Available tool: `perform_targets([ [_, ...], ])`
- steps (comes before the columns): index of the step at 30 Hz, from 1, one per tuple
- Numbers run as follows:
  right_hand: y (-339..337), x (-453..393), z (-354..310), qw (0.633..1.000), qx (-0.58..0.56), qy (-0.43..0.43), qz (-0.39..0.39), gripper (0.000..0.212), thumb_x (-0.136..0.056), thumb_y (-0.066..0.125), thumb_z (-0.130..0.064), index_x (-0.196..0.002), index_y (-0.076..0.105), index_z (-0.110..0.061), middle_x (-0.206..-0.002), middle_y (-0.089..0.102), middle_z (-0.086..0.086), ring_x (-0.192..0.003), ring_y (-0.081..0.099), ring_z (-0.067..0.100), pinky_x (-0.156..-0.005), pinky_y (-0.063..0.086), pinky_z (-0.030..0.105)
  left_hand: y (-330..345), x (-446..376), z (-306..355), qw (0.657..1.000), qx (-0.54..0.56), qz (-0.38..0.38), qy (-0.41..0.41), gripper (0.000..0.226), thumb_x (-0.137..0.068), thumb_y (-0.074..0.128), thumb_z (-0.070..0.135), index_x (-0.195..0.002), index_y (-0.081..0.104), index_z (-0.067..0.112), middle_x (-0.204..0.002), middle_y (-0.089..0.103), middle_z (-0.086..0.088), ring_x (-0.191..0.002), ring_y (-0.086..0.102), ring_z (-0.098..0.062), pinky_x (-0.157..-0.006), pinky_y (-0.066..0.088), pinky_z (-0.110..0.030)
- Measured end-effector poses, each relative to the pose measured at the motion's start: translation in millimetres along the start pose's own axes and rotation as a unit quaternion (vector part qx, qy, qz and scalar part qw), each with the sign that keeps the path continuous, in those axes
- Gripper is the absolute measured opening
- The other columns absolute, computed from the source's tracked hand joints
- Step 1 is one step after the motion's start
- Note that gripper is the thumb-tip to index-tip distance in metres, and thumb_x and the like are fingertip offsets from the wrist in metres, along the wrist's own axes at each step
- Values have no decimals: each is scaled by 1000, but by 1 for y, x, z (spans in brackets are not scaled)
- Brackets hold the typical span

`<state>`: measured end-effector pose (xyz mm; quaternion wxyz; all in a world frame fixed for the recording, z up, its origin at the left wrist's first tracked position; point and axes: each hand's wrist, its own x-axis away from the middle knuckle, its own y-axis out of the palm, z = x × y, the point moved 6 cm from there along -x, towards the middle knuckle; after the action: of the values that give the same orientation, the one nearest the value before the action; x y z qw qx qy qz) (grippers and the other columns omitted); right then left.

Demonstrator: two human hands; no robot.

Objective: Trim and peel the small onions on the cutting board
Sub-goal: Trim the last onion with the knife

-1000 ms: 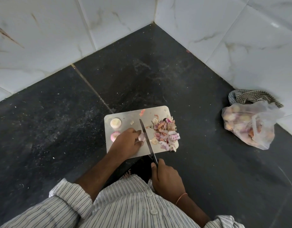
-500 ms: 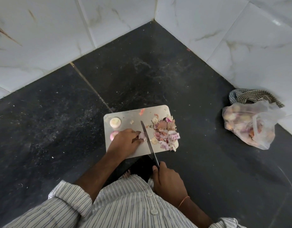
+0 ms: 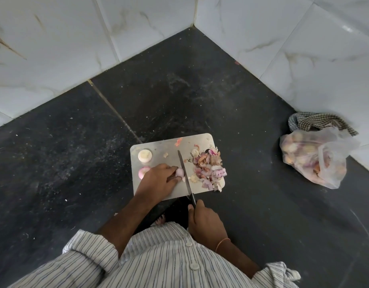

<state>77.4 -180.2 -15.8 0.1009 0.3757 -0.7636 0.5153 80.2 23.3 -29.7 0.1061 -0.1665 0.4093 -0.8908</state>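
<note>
A grey cutting board (image 3: pixel 158 148) is lying on the dark stone floor (image 3: pixel 65 142) a little below the middle of the frame. The left hand (image 3: pixel 158 180) is resting on the board's lower left part, its fingers curled down and pinching a small pinkish onion (image 3: pixel 180 172) that is sticking out just past the fingertips, toward the right. The knife (image 3: pixel 184 173) is running from the lower middle of the frame up across the board, its blade lying right against the onion's right side, touching it. The right hand (image 3: pixel 206 225) is wrapping its fingers around the knife handle just below the board's lower edge, with the thumb stretching up along the handle.

Two more onions are sitting at the board's left edge: a pale peeled onion (image 3: pixel 144 155) near the upper left corner, and a pink onion (image 3: pixel 143 171) below it, partly hidden behind the left hand's knuckles. A heap of purple and brown peels (image 3: pixel 210 169) is covering the board's right side, just beside the blade but apart from it.

At the right of the frame, well apart from the board, a clear plastic bag (image 3: pixel 316 156) of onions is leaning by the white tiled wall (image 3: pixel 304 48), with a checked cloth (image 3: pixel 318 121) bunched above it.
</note>
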Motion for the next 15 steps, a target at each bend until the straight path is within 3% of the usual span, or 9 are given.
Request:
perform_targets([
  [2,2,1,1,1000,-1,0,-2,29,-113,34,-43,-92,39,-24,-73,56,-6,-61,56,18,-60,48,40,-1,1,-1,1000,2,7,-5,41,-102,66,48,-135,73,27,-123,72,5,-108,67,-14,-92,53,-31],
  [6,9,10,9,1000,7,6,-26,28,-112,33,-45,-98,42,-23,-78,61,-5,-72,68,23,-67,57,45,-3,5,-1,999,23,20,-10,37,-102,68,45,-132,74,24,-115,73,5,-103,67,-13,-91,53,-31],
  [11,9,23,22,999,42,9,-25,25,-112,31,-46,-101,40,-26,-87,66,-4,-83,71,25,-68,52,40,-7,5,-4,998,45,45,-26,30,-101,68,43,-124,74,24,-109,71,8,-96,65,-8,-86,52,-27],
  [13,6,25,23,999,48,9,-14,24,-112,30,-45,-101,39,-26,-90,71,-1,-82,71,25,-69,54,41,-9,5,-5,997,58,44,-35,27,-101,69,43,-120,73,25,-107,70,12,-94,65,-4,-82,47,-19],
  [15,1,25,27,999,43,12,9,23,-113,30,-45,-100,38,-27,-85,69,-2,-73,67,23,-67,54,42,-8,5,-5,996,74,40,-41,27,-100,70,44,-119,73,25,-107,70,14,-92,66,-2,-82,50,-20],
])
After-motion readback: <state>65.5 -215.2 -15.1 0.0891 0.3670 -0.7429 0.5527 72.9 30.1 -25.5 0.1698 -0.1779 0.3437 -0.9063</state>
